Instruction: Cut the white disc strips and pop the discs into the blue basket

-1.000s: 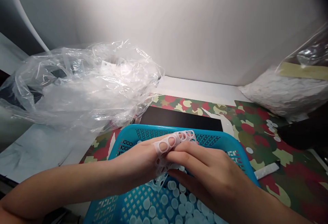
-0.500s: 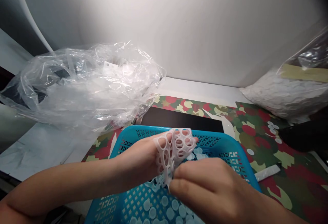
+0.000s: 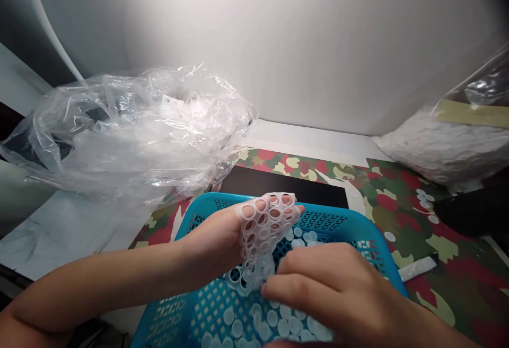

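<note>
A translucent white sheet [image 3: 260, 236] full of round holes drapes over my left hand [image 3: 226, 231] and hangs down in front of it. My left hand holds the sheet up, its fingertips showing past the far end. My right hand [image 3: 326, 289] is beside the sheet's lower right edge, fingers bent and thumb apart, with nothing visible in its grasp. Below both hands is a blue plastic basket [image 3: 382, 247] with slotted walls. Many small translucent discs [image 3: 283, 328] lie in it, partly hidden by my right hand.
Behind the basket lies a black flat panel [image 3: 282, 184] on a camouflage-patterned surface [image 3: 387, 199]. A large clear plastic bag [image 3: 131, 136] sits at left. Another filled bag [image 3: 449, 141] stands at right, near a few loose discs [image 3: 424, 198] and a white strip [image 3: 417, 268].
My right hand pulled the lower part of the sheet down and toward me, then let go. The bunched sheet has spread out and now hangs lower from my left hand.
</note>
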Tool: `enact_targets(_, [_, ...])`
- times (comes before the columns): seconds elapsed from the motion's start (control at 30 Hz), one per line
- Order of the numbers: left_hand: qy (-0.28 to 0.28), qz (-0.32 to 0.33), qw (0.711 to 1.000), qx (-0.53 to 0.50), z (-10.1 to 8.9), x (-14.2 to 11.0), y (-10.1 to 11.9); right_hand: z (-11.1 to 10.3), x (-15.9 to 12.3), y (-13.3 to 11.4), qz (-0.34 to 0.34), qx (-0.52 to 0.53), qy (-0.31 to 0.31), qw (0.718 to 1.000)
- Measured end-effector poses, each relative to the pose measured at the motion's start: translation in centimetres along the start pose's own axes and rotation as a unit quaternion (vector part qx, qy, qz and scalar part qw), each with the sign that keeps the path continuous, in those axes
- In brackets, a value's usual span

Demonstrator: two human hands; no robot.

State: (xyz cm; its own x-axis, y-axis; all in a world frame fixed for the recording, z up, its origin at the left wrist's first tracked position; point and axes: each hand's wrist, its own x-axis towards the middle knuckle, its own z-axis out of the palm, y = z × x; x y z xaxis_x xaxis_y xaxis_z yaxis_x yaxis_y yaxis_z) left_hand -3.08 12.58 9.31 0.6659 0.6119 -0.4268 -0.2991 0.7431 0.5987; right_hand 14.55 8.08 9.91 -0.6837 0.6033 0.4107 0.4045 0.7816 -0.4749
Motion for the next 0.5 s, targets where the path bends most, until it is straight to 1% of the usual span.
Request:
enact_targets(0.07, [-0.002, 0.002, 1.0, 0.008, 0.1, -0.2, 0.0, 0.2, 0.0, 0.5, 0.015, 0.016, 0.058, 0.998])
enact_targets(0.13, [-0.01, 0.004, 1.0, 0.028, 0.4, -0.3, 0.0, 0.6, 0.1, 1.0, 0.035, 0.014, 0.09, 0.995])
enact_targets(0.2, [-0.027, -0.003, 0.999, 0.046, 0.6, -0.5, 0.0, 0.9, 0.2, 1.4, 0.051, -0.002, 0.096, 0.994])
enact_targets(0.3, [-0.041, -0.019, 0.998, 0.043, 0.9, -0.6, -0.2, 1.1, 0.2, 1.5, 0.048, -0.016, 0.091, 0.995])
enact_targets(0.37, [-0.035, -0.024, 0.999, 0.031, 0.9, -0.6, -0.2, 1.0, 0.2, 1.3, 0.032, -0.006, 0.08, 0.996])
enact_targets(0.4, [-0.025, -0.026, 0.999, 0.024, 0.9, -0.5, -0.2, 0.8, 0.1, 1.2, 0.015, 0.001, 0.064, 0.998])
enact_targets(0.47, [0.001, -0.026, 0.999, 0.018, 0.7, -0.3, -0.1, 0.6, 0.1, 0.8, -0.027, 0.008, 0.003, 1.0])
enact_targets(0.5, [0.005, -0.014, 1.0, 0.023, 0.5, -0.2, 0.0, 0.5, 0.0, 0.5, -0.052, 0.012, -0.036, 0.998])
